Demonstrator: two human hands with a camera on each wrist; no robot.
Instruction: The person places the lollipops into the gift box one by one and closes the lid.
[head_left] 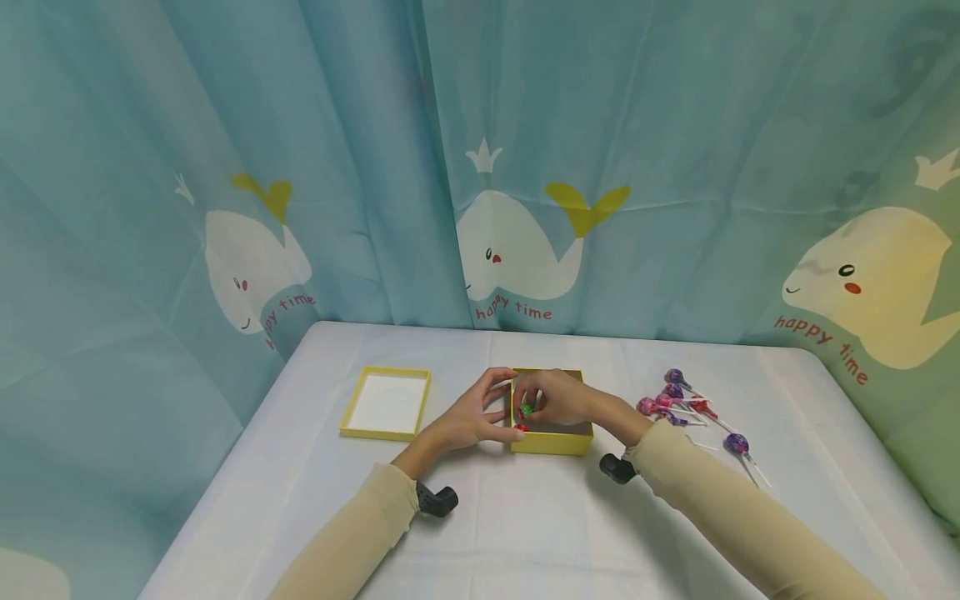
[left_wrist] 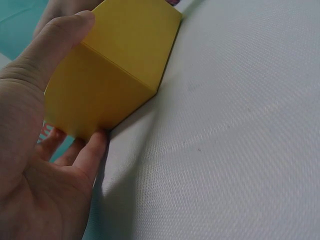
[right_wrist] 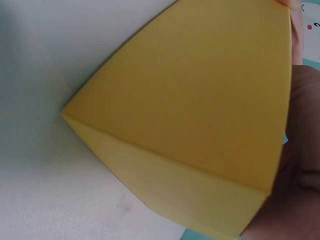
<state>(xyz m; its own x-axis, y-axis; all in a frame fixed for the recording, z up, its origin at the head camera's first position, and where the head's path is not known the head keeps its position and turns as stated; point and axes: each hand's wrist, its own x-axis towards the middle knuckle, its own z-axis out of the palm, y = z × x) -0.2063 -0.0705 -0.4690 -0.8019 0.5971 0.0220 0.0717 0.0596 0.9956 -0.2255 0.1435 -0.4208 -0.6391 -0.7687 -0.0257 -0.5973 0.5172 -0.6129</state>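
Observation:
A yellow box (head_left: 552, 443) without its lid stands on the table, with red and green-wrapped lollipops (head_left: 527, 410) at the left inside it. My left hand (head_left: 471, 414) holds the box by its left end. In the left wrist view its thumb lies at the top edge and its fingers touch the end wall low down. My right hand (head_left: 558, 398) reaches down into the box from the right, fingers bent around a green-wrapped lollipop. In the right wrist view, the box wall (right_wrist: 190, 90) hides the fingertips of that hand.
The yellow-rimmed lid (head_left: 386, 402), white inside, lies left of the box. Several lollipops (head_left: 675, 404) in purple, pink and red wrappers lie loosely at the right, one purple lollipop (head_left: 737, 443) nearer the front. A patterned curtain (head_left: 375, 167) hangs behind the table.

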